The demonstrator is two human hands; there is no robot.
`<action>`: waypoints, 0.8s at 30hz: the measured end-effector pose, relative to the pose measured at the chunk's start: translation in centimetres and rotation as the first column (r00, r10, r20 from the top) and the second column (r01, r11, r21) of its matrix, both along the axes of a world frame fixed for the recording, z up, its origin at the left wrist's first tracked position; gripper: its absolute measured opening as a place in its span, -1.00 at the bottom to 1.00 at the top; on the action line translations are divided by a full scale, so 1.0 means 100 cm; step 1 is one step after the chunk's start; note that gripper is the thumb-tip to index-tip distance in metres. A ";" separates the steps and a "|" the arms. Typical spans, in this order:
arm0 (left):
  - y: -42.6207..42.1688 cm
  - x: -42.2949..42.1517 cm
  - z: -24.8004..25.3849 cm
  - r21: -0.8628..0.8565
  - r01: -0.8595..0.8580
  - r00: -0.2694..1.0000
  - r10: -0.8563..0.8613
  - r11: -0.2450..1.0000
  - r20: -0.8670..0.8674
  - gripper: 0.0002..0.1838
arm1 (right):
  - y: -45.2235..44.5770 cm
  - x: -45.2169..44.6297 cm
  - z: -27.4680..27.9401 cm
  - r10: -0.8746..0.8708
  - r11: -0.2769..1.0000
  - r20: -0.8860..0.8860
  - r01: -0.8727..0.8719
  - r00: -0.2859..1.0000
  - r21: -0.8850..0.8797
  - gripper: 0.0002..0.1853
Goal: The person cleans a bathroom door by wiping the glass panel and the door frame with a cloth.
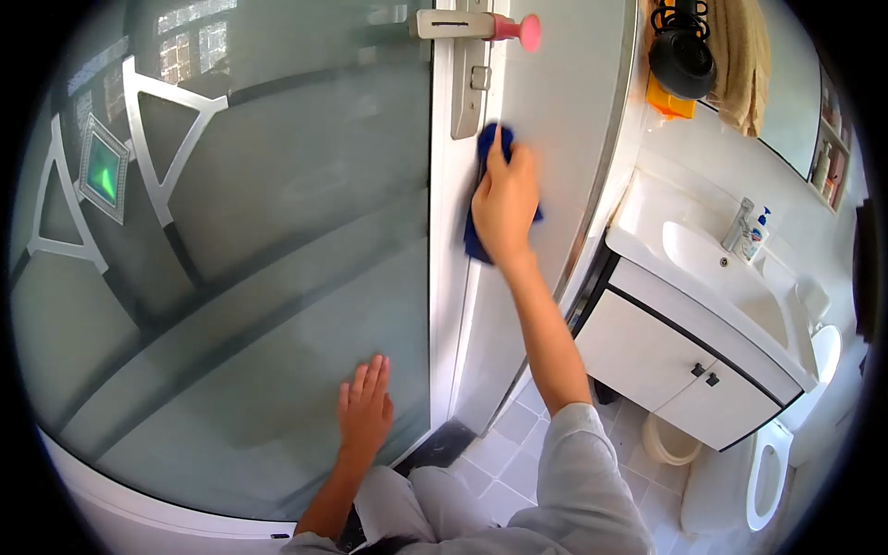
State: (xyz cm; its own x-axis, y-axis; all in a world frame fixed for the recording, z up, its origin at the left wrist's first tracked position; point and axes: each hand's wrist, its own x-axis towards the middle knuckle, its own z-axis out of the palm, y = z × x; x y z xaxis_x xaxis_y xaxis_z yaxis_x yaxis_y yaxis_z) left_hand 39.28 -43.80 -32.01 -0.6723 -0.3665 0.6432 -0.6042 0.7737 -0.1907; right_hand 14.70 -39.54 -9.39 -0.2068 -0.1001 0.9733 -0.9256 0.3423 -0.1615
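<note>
Through my head camera, I see a tall door of smooth, frosted grey-green glass (305, 139), decorated with curved dark bands, angular silver trim (136, 102) and a diamond-shaped ornament (103, 169) glinting green. A glossy white frame (447, 333) edges it, carrying a pale metal handle (453, 24) tipped with a rounded pink cap (529, 32). Just below the handle's long plate (465, 102), a soft, bunched navy cloth (477, 244) lies against the white edge. My right hand (507, 199) is clamped on it, index finger pointing upward, forearm stretched up and forward. My left hand (364, 412) sits lower, fingers extended and slightly apart, palm toward the glass; whether it touches, I cannot tell.
</note>
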 end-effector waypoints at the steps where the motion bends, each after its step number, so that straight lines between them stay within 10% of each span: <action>1: 0.004 0.002 0.003 0.083 -0.005 1.000 0.005 0.997 -0.001 -0.35 | 0.001 0.002 -0.020 -0.005 1.000 0.016 0.005 1.000 0.017 -0.51; 10: 0.001 0.001 0.003 0.029 0.001 1.000 -0.001 1.000 0.011 -0.33 | -0.003 -0.017 0.066 -0.062 0.997 -0.249 0.047 0.966 -0.063 -0.52; 18: 0.006 0.000 0.001 0.079 -0.014 1.000 0.013 0.997 0.009 -0.30 | 0.013 -0.011 -0.024 -0.047 0.986 -0.224 0.081 0.973 0.144 -0.59; 24: 0.005 0.001 0.004 0.035 -0.019 1.000 0.019 0.999 0.009 -0.29 | 0.006 -0.021 0.067 -0.107 0.993 -0.333 0.116 0.937 0.007 -0.73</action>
